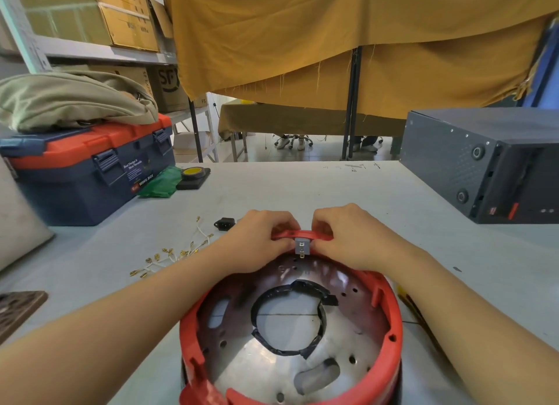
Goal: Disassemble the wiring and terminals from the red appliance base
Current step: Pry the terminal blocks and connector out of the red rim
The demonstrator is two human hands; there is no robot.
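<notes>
The red appliance base (390,320) lies nearest, open side up on the grey tabletop (393,198), its silvery inner plate (260,371) showing a round central hole ringed with black tape. At the far rim, a small grey terminal block (302,247) sits just inside the red wall. The left hand (257,241) and right hand (354,238) both curl their fingers over that far rim, pinching it on either side of the block. Left of the base, loose white wires with brass terminals (169,257) lie on the tabletop, near a small black socket (224,224). A navy and red toolbox (87,171) stands further left.
</notes>
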